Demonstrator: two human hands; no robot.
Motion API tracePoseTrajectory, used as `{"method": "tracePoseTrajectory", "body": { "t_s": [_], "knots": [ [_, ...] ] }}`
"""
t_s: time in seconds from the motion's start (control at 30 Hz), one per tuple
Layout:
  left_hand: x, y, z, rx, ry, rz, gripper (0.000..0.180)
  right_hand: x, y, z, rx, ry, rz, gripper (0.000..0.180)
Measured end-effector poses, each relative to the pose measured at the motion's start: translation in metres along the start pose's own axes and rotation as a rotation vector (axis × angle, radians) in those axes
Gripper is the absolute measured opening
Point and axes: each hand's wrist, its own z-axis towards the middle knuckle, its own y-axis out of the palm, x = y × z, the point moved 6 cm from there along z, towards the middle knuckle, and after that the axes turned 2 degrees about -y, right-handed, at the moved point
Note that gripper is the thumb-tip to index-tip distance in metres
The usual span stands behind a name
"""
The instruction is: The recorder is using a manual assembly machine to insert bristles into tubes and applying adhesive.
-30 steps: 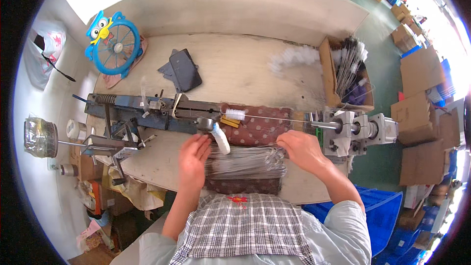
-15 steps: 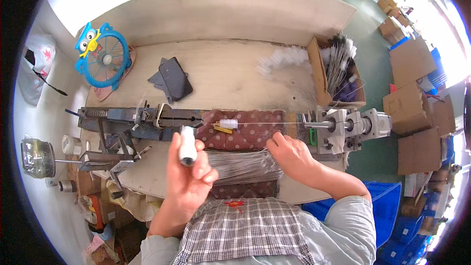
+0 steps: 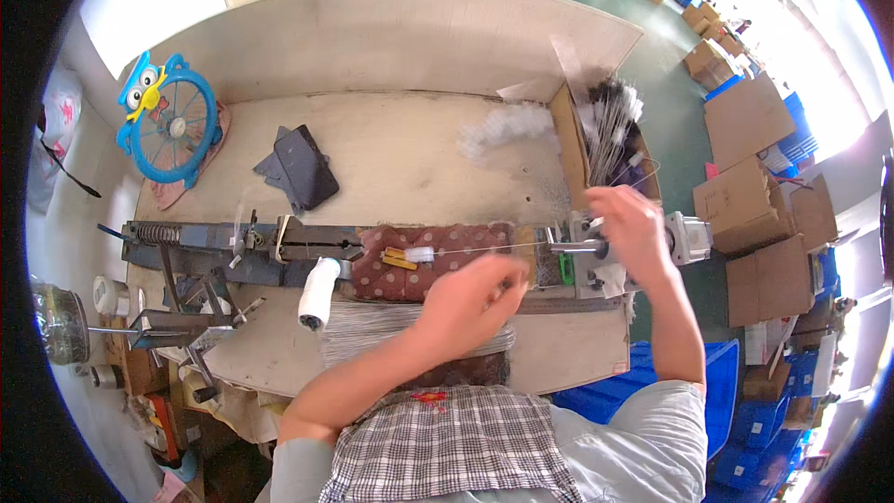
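My left hand [image 3: 470, 303] reaches right over the near side of the maroon dotted cloth [image 3: 372, 270], its fingers curled together; what they hold, if anything, is hidden. My right hand [image 3: 635, 228] is raised over the metal spindle unit [image 3: 587, 247] at the right, fingers smeared by motion. From the spindle a thin wire runs left to a small white brush head [image 3: 420, 253] beside a yellow clip-like piece [image 3: 399, 259] on the cloth. A bundle of thin metal wires [image 3: 363, 328] lies nearer me. Left of it stands a white-wrapped handle [image 3: 319, 296], untouched.
An open carton [image 3: 570, 140] of wire brushes stands at the back right, white fluffy brushes [image 3: 507, 130] beside it. A dark folded pad [image 3: 303, 168] and a blue owl-shaped fan [image 3: 172, 126] are at the back left. A blue bin [image 3: 643, 373] sits below the right edge.
My left hand has let go of the white-wrapped handle and moved right across the cloth. My right hand has left the wire bundle and risen right to the spindle unit. The view has shifted slightly.
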Motion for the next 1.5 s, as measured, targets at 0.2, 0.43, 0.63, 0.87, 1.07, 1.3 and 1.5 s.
{"method": "tracePoseTrajectory", "body": {
  "t_s": [0.2,0.43,0.63,0.87,1.07,1.3,1.5],
  "knots": [
    [-0.041,0.043,0.058,0.061,0.134,0.595,0.016,-0.009,0.039,-0.003,-0.012,0.007,0.326,0.031],
    [-0.074,0.072,0.12,-0.055,0.407,0.814,0.016,0.006,0.048,-0.002,0.172,0.15,0.236,0.011],
    [-0.08,0.063,0.08,0.016,0.282,0.732,0.037,0.021,0.071,-0.009,0.108,0.125,0.188,0.008],
    [-0.029,-0.04,-0.037,0.327,0.198,0.569,0.023,-0.008,0.075,0.013,-0.252,-0.005,0.299,0.012],
    [-0.065,-0.074,-0.092,0.545,-0.3,-0.041,0.016,-0.101,0.119,0.053,-0.118,-0.377,0.457,0.009],
    [-0.095,-0.109,-0.131,0.746,-0.542,-0.753,0.022,-0.145,0.17,0.066,-0.162,-0.302,0.31,0.008],
    [-0.101,-0.103,-0.091,0.427,-0.659,-0.187,0.047,-0.151,0.161,0.07,-0.154,-0.308,0.259,0.007]
  ]
}}
